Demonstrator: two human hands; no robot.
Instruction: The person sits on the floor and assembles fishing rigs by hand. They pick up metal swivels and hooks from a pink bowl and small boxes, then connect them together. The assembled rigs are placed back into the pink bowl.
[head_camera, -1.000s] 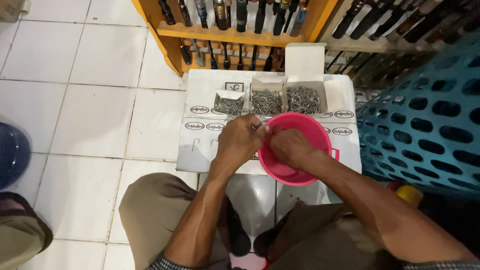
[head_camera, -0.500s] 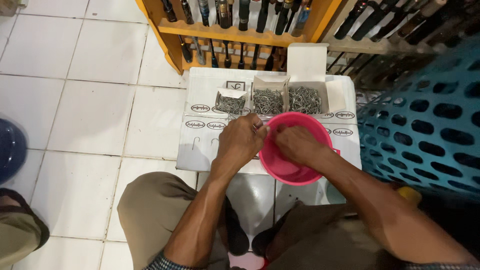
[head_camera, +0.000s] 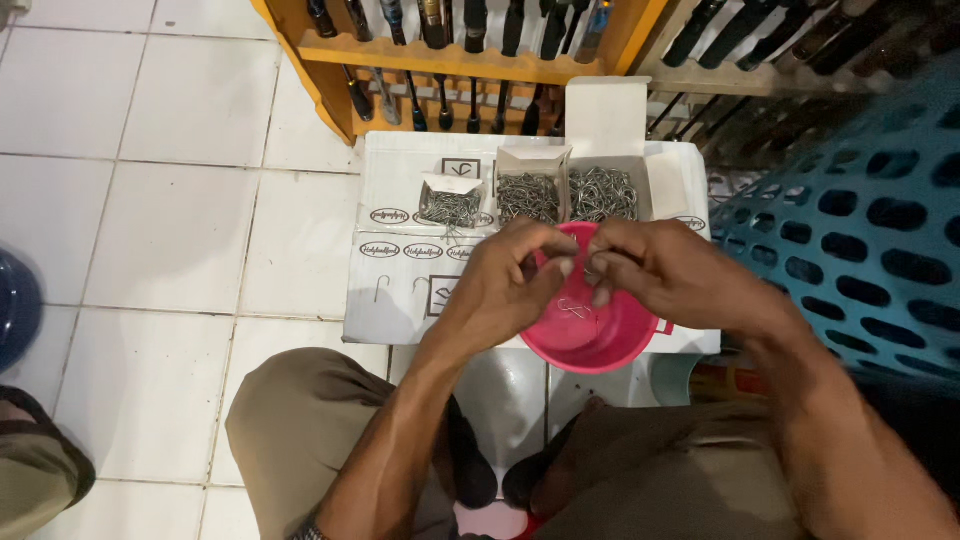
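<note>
Head view, looking down. Left hand (head_camera: 505, 285) and right hand (head_camera: 655, 270) meet over a pink bowl (head_camera: 600, 345), fingertips nearly touching above its far rim. Both hands pinched narrow, fingers curled in; something small and thin appears held between them, too fine to identify. One small wire hook (head_camera: 575, 309) lies inside the bowl, just below the fingertips.

Bowl sits on the near right part of a flat white cardboard sheet (head_camera: 400, 290) laid on the tiled floor (head_camera: 150, 200). Just beyond the bowl, three open white boxes of metal hooks in a row: small left box (head_camera: 450, 205), middle box (head_camera: 528, 195), right box (head_camera: 603, 190).

Far side: yellow wooden rack (head_camera: 450, 60) holding dark-handled tools. Right: blue perforated plastic basket (head_camera: 870, 230). Near: the person's knees in brown trousers (head_camera: 300, 420)
</note>
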